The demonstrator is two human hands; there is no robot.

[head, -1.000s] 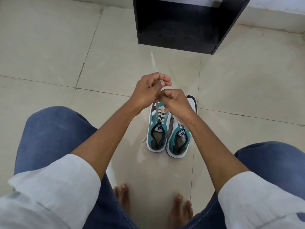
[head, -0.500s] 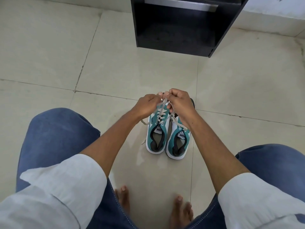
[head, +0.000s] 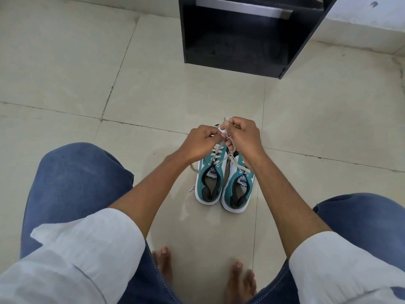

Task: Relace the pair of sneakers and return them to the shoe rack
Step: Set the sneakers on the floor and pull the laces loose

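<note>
Two teal-and-white sneakers stand side by side on the floor, heels toward me: the left sneaker (head: pixel 210 183) and the right sneaker (head: pixel 237 189). A cream lace (head: pixel 215 155) crosses the left sneaker's eyelets and rises to my hands. My left hand (head: pixel 200 141) and my right hand (head: pixel 242 137) meet above the toes, each pinching a lace end. The toes of both shoes are hidden by my hands. A loose lace tail (head: pixel 194 168) trails on the floor left of the left sneaker.
A black shoe rack (head: pixel 232 60) with an open lower shelf stands on the tiled floor (head: pixel 109 84) beyond the sneakers. My knees in blue jeans flank the shoes, and my bare feet (head: pixel 163 264) are just behind them. A white wall base runs at the far right.
Both hands came down from a raised pull and now sit close together over the toes of the shoes. The camera view has shifted slightly, bringing the rack lower in the frame.
</note>
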